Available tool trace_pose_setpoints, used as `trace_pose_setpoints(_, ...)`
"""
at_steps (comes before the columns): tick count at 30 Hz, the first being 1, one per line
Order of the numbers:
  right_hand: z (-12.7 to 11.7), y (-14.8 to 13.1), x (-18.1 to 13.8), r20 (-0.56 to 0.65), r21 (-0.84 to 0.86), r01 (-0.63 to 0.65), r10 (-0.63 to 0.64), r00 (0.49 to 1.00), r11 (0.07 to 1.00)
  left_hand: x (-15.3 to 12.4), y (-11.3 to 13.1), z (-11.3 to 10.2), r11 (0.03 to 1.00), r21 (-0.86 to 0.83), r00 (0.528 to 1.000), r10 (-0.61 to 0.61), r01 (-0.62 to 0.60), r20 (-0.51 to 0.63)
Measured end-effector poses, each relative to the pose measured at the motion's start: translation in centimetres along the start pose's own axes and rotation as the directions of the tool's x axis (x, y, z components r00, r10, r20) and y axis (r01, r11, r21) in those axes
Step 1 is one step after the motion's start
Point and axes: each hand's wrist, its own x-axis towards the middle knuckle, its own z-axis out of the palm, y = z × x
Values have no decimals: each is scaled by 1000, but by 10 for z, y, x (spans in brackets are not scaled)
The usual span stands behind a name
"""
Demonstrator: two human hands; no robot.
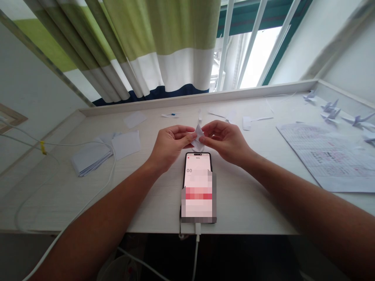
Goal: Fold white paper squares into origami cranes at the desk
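A small piece of folded white paper, pointed at the top and shaped like a narrow diamond, is held upright between both hands over the desk. My left hand pinches its left side between thumb and fingers. On the other side, my right hand grips the right edge the same way, thumb in front. The fingertips behind the paper are partly hidden. Just below the hands lies a phone with its screen lit and partly blurred out.
A charging cable runs from the phone over the desk's front edge. Stacked paper and a looping white cable lie left. Folded paper cranes and a printed sheet are at right. Paper scraps lie behind the hands.
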Motion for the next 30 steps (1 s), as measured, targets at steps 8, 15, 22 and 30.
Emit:
trace_pose_setpoints(8, -2, -4, 0, -5, -63, 105, -106, 994, 992, -2, 5, 1, 1000, 4, 1000, 11, -10, -24)
trace_pose_setpoints(15, -4, -5, 0, 1, -174, 142, -144, 990, 974, 0, 2, -2, 997, -53, 998, 55, -53, 44)
trace_pose_setpoints(22, -5, -7, 0, -52, -179, 159, -171, 984, 971, 0, -4, 0, 996, -55, 992, 82, -77, 92)
trace_pose_setpoints(30, -4, -7, 0, -25, -175, 135, -142, 990, 975, -1, -3, 0, 998, -5, 996, 68, -68, 63)
